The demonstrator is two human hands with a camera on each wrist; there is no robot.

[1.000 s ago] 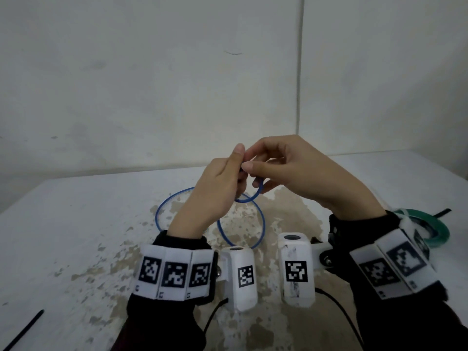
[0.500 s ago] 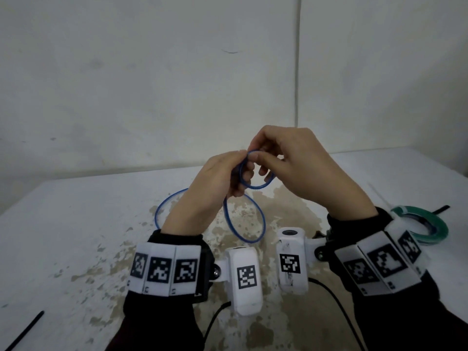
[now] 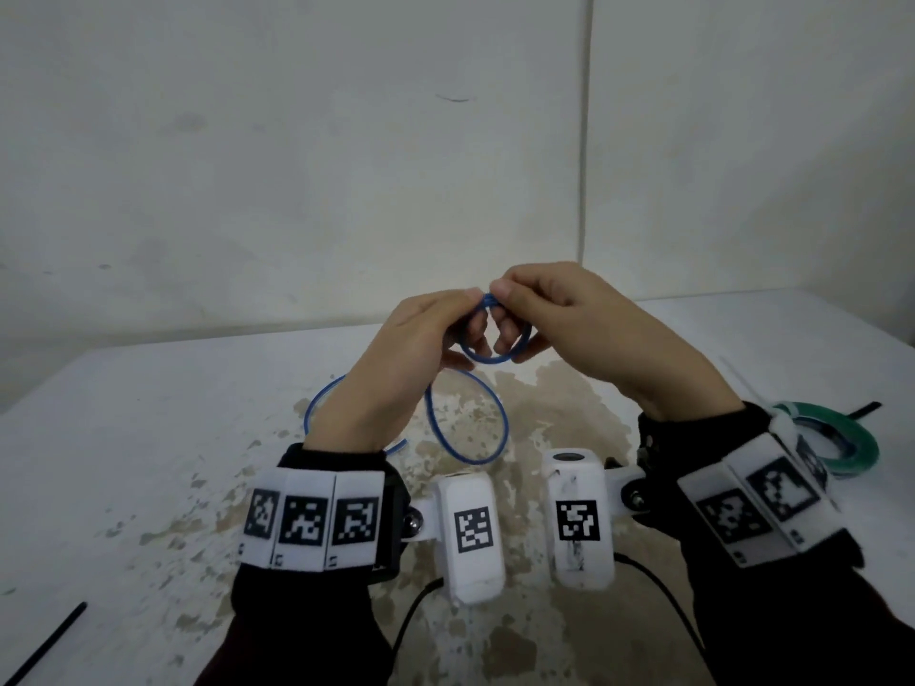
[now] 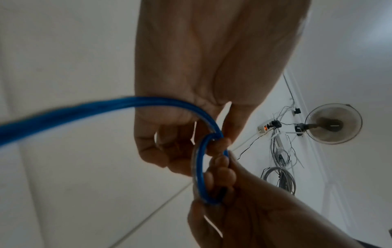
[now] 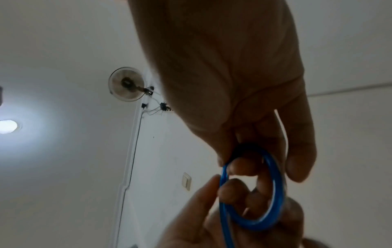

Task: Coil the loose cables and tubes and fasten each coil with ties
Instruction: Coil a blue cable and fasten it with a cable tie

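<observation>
Evidently light, springy thin blue plastic tube (image 3: 495,356): left hand (image 3: 396,358) & right hand (image 3: 584,329) both pinch small loop's crossing (best hold pt); slack hangs below fingers.

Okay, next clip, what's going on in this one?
A person is coiling a thin blue tube above a worn white table. Both the left hand and right hand pinch a small loop of it, while the uncoiled rest trails onto the table. No tie is on it yet. A green coil lies at the right.
</observation>
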